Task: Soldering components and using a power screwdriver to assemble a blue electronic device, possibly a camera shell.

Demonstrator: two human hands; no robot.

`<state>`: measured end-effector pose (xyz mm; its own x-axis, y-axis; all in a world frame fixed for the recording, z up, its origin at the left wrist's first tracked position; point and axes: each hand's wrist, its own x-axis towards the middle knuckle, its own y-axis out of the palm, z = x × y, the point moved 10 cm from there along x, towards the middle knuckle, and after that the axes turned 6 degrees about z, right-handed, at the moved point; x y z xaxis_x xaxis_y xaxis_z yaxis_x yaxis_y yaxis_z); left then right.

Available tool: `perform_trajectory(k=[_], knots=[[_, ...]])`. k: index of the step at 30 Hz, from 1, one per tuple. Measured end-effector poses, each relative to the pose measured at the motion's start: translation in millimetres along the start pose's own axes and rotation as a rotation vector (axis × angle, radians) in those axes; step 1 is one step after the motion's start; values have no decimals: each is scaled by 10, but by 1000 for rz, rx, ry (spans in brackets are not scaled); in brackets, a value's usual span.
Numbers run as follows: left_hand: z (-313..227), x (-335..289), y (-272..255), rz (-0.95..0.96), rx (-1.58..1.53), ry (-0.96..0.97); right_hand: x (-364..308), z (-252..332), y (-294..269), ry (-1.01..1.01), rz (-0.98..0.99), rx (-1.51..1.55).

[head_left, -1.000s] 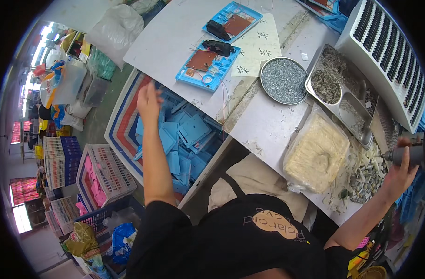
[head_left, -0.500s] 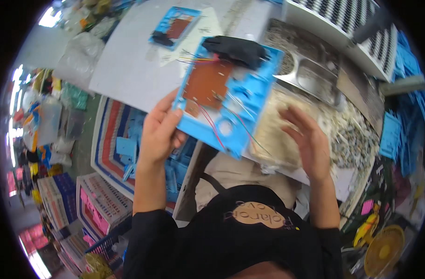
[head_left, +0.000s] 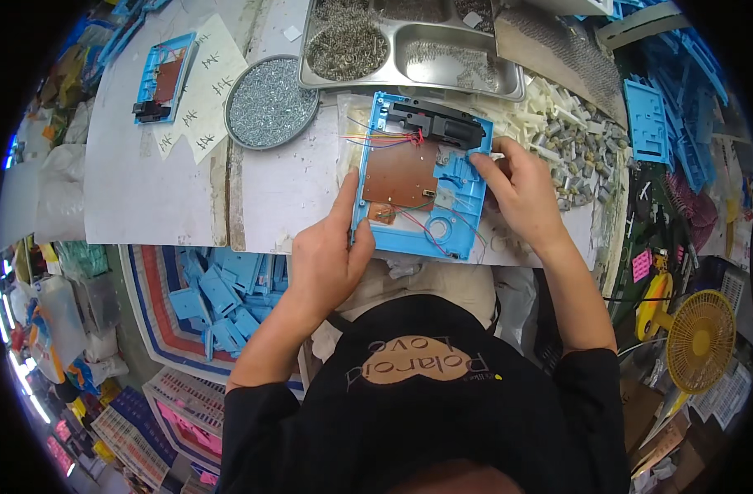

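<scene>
A blue plastic casing (head_left: 393, 239) lies in front of me at the table's front edge, its open inside facing up. Fixed in it are a brown circuit board (head_left: 397, 177) and, along the far end, a black box-like part (head_left: 446, 125). Thin red, blue, yellow and green wires run loose around the board. My left hand (head_left: 329, 255) is closed on the casing's left edge, thumb and fingers on either side. At the upper right edge, my right hand (head_left: 521, 189) grips the casing, thumb over the rim.
Behind the casing are a round dish of small screws (head_left: 271, 107) and a metal compartment tray (head_left: 504, 82) of small parts. White and grey pieces (head_left: 586, 148) pile at right. A second blue casing (head_left: 166, 78) lies far left by a paper sheet (head_left: 212, 90). Below, a bin (head_left: 150, 309) holds blue parts.
The casing has come down from a tilted, raised position to a flatter one. My right hand, free and open before, has taken hold of its right edge. The view has shifted.
</scene>
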<state>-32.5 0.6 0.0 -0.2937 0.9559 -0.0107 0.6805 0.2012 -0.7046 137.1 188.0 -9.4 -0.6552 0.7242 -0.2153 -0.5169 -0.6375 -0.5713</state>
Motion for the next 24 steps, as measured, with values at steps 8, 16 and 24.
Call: perform_trajectory(k=[8,16,24], knots=[[46,-29,21,27,181,-43,326,247,71,-194,100,-309],[172,-83,-58,-90,54,-21,501,355,230,-274,239,-505],[-421,80,62,57,189,364,-246,373,159,-91,269,-318]])
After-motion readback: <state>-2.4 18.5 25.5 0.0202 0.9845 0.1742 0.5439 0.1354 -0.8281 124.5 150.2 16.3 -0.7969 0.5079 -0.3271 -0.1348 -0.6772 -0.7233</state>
